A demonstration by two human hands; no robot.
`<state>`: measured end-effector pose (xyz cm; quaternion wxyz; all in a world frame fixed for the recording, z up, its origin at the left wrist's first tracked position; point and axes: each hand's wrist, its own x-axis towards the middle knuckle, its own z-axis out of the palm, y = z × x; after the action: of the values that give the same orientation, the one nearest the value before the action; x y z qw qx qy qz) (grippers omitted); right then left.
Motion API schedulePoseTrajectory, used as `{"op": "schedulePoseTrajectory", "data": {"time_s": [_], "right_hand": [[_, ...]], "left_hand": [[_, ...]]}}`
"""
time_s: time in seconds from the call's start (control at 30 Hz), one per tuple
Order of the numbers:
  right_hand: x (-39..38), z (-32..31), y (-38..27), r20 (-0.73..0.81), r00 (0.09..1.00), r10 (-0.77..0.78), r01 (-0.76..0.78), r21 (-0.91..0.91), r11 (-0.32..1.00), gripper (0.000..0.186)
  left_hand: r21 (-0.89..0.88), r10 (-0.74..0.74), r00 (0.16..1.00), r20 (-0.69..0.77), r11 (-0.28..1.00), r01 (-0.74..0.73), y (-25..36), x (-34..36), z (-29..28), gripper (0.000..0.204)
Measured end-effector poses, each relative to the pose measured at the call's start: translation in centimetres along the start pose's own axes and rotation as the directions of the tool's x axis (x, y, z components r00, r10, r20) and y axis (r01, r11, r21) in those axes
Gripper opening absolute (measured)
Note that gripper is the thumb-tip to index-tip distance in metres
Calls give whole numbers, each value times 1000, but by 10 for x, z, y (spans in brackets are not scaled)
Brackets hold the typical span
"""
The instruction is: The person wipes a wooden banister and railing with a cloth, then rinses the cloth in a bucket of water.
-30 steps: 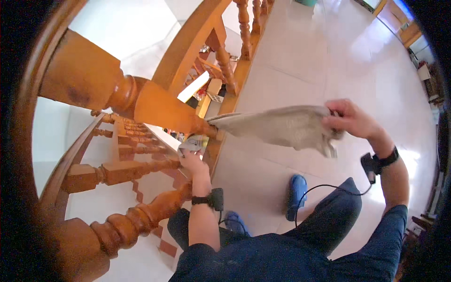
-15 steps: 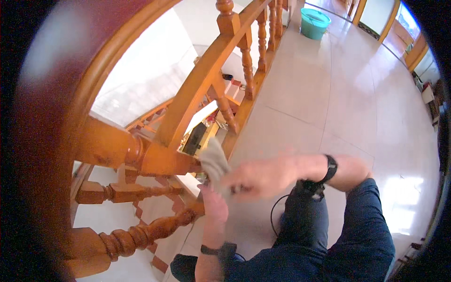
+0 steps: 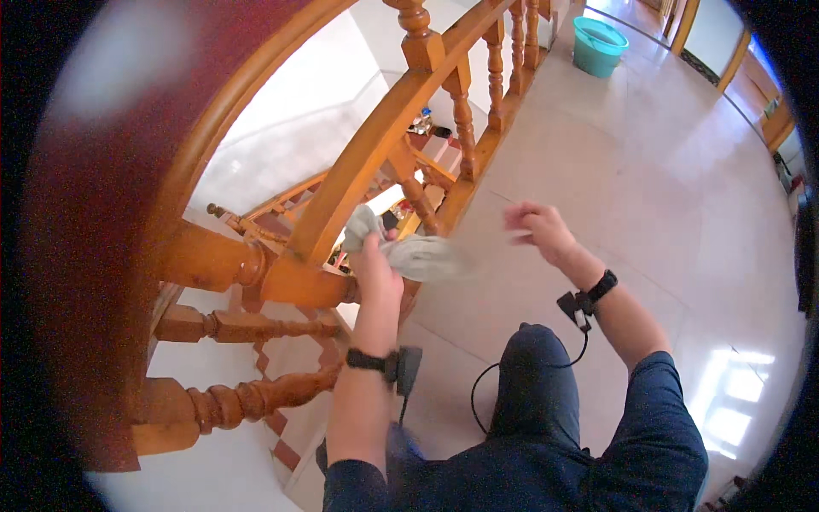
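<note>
Clasped firmly in the left bare hand [image 3: 381, 277]: one crumpled, pale grey-green fabric cloth [image 3: 425, 258] — bunched to the left of the grip, trailing loose and blurred to the right, located close to the wooden railing and the floor's left edge. To the right, well apart from the cloth: the right bare hand [image 3: 541, 232], grasp slack, with half-bent, motion-blurred fingers. On the left wrist: a black strap [image 3: 367, 360]; on the right, a similar one. Along the left: an orange-brown wooden railing [image 3: 363, 162] with turned balusters [image 3: 247, 405]. To the right: a glossy, pale tiled floor [image 3: 623, 188]. Far off, near the railing: a round teal plastic bucket [image 3: 599, 55] — upright on the floor. Near, at centre: a bent knee in dark trousers [image 3: 537, 384].
</note>
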<state>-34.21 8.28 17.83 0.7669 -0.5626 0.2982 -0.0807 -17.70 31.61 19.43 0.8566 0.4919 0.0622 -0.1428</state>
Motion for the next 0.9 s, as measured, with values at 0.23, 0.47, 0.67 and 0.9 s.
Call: {"op": "schedulePoseTrajectory", "data": {"time_s": [0.23,0.47,0.67,0.9], "right_hand": [[26,-34,-26,103,993,58,-30,-261,965,21],[71,-10,-25,264,964,22,60,-297,953,29],[123,23,-3,238,964,119,-52,-272,961,31],[176,71,11,193,949,-249,280,-154,948,50]], "left_hand": [[709,214,976,47,681,-183,15,47,25,47],[803,123,992,5,590,-77,5,92,11,54],[573,79,997,15,816,-74,-32,150,11,43],[30,-172,973,153,985,169,-64,195,3,24]]}}
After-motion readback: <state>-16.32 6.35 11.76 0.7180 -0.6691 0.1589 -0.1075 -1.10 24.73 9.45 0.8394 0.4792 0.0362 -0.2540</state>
